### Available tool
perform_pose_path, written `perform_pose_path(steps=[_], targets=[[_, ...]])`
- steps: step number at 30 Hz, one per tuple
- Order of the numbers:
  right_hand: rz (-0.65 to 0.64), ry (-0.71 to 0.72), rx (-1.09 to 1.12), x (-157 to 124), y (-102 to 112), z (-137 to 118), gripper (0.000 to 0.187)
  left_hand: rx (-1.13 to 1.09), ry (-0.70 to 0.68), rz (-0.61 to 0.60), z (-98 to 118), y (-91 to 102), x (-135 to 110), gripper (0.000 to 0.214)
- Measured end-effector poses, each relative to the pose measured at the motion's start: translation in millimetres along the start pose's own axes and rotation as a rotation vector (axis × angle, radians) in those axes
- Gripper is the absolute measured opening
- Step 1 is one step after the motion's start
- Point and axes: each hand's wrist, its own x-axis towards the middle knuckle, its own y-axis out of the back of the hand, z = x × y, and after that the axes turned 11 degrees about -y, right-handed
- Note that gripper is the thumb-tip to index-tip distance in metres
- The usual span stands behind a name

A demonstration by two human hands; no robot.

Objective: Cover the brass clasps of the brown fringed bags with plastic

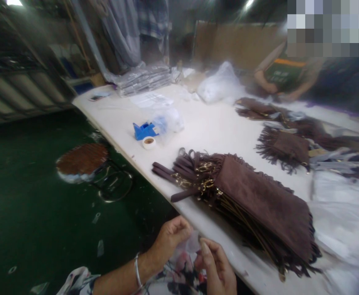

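Left hand (173, 235) and right hand (215, 265) pinch translucent film (193, 243).

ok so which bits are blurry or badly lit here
Head view: the dark brown fringed bag stack in front is clearest; head view: the whitish translucent plastic bag farther back smears into haze; head view: the translucent plastic piece near the bottom has faint edges; head view: a bright white lamp glares top left, the dark green floor lies dim.
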Motion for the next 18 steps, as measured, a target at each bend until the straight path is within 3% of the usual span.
perform_pose_path(steps=[3, 9, 18], targets=[[-0.053, -0.034, 0.059, -1, 4, -9, 0.048, 0.123, -0.091, -0.033, 5, 2.2, 0, 0.027], [-0.136, 0.005, -0.098, -1, 12, -24, 0.045, 0.362, -0.254, -0.129, 19, 7.4, 2, 0.025], [-0.184, 0.078, -0.236, 4, 17, -25, 0.042, 0.491, -0.355, -0.237, 26, 9.1, 2, 0.025]])
